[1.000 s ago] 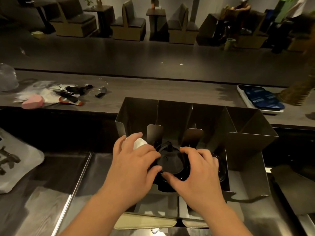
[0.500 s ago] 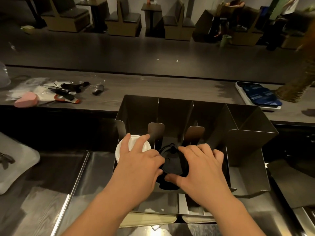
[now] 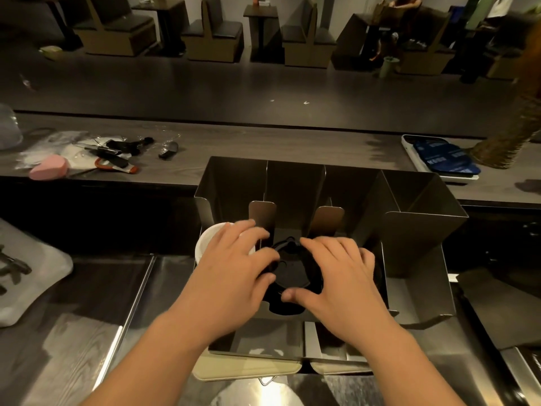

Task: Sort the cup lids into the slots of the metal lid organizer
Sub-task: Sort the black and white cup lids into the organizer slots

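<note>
Dim warm light, blurred fingers, wide-angle bending at edges.

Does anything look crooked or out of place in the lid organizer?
The black lids in the second slot from the left look unevenly stacked: one pokes forward below the rest. Nothing else stands out.

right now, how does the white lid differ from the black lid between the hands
The white lid is pale; the black lid is dark and glossy. The white lid sits at the leftmost slot, the black lid one slot to the right. The left hand covers most of the white lid; the black lid's centre shows between the left and right hand. Both are round and lie in the metal organizer.
</note>
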The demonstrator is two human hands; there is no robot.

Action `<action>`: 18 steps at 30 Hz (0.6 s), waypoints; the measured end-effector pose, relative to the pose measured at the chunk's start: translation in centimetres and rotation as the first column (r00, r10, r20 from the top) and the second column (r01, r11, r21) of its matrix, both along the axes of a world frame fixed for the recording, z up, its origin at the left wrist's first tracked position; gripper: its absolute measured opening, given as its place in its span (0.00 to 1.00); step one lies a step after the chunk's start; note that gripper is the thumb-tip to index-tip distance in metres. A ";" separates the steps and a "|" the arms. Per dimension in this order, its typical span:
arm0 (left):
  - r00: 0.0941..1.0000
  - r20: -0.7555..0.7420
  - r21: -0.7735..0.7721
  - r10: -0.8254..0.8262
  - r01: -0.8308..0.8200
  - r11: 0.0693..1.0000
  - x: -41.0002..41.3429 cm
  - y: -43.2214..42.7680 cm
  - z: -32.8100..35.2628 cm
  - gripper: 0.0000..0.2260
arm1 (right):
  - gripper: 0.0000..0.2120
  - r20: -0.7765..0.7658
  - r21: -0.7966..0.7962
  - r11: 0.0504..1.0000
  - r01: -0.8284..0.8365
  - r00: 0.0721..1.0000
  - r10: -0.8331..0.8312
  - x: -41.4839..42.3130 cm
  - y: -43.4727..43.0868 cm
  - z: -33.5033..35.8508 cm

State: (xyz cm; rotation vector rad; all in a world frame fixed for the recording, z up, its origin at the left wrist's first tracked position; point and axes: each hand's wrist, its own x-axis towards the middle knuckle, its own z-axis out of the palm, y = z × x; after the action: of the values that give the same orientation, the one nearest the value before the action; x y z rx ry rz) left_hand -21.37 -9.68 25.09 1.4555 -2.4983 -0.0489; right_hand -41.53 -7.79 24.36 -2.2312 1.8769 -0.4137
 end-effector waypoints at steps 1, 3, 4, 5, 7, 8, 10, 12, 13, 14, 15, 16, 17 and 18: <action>1.000 -0.027 -0.024 0.016 -0.016 1.000 0.1 0.2 0.3 0.13 | 0.34 0.051 -0.029 1.000 -0.002 0.999 0.003 -0.6 0.2 0.2; 0.998 -0.047 -0.081 0.049 -0.053 0.995 0.1 1.1 0.8 0.14 | 0.25 0.128 -0.130 0.990 0.051 0.991 -0.034 -2.0 1.0 0.2; 0.998 -0.043 -0.092 0.056 -0.060 0.994 0.0 1.8 1.0 0.15 | 0.21 0.141 -0.178 0.980 0.093 0.988 -0.068 -2.7 1.6 0.2; 0.998 -0.020 -0.088 0.057 -0.059 0.994 -0.2 2.7 0.9 0.16 | 0.19 0.132 -0.199 0.972 0.129 0.986 -0.103 -3.3 2.2 0.1; 0.994 0.093 -0.051 0.063 -0.058 0.997 -0.9 4.2 0.4 0.20 | 0.22 0.050 -0.127 0.983 0.135 0.990 -0.129 -4.2 3.5 -0.2; 0.983 0.166 -0.030 0.073 -0.069 0.997 -1.3 4.6 0.0 0.24 | 0.26 -0.007 -0.062 0.992 0.113 0.994 -0.114 -4.3 4.1 -0.5; 0.958 0.272 -0.014 0.092 -0.092 0.996 -2.0 4.7 -0.7 0.30 | 0.34 -0.075 0.031 0.997 0.071 0.995 -0.069 -4.2 4.6 -1.5; 0.942 0.319 -0.013 0.106 -0.107 0.994 -2.5 4.4 -1.0 0.32 | 0.35 -0.122 0.045 0.998 0.052 0.992 -0.046 -4.1 4.7 -1.9; 0.938 0.329 -0.016 0.113 -0.114 0.993 -2.7 4.3 -1.1 0.33 | 0.34 -0.150 0.030 0.998 0.054 0.988 -0.049 -4.1 4.6 -1.9; 0.936 0.332 -0.023 0.118 -0.117 0.993 -2.7 4.3 -1.3 0.33 | 0.32 -0.170 0.012 0.999 0.053 0.984 -0.051 -4.2 4.5 -2.1; 0.936 0.331 -0.032 0.122 -0.118 0.992 -2.6 4.3 -1.5 0.33 | 0.31 -0.189 -0.020 0.999 0.041 0.981 -0.044 -4.5 4.4 -2.4; 0.938 0.323 -0.037 0.124 -0.119 0.992 -2.6 4.3 -1.6 0.34 | 0.30 -0.195 -0.036 0.999 0.019 0.980 -0.025 -4.8 4.3 -2.7; 0.942 0.311 -0.039 0.126 -0.120 0.992 -2.5 4.3 -1.6 0.34 | 0.30 -0.195 -0.051 0.999 0.000 0.981 -0.010 -5.0 4.3 -2.9; 0.945 0.300 -0.038 0.130 -0.124 0.992 -2.5 4.3 -1.7 0.34 | 0.29 -0.187 -0.066 0.998 -0.015 0.982 0.002 -5.3 4.3 -2.9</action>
State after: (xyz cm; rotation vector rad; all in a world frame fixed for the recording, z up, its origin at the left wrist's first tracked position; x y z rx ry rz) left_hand -23.84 -5.42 23.40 1.7280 -2.6188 0.2381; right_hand -46.80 -3.54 21.45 -2.3962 1.9703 -0.2781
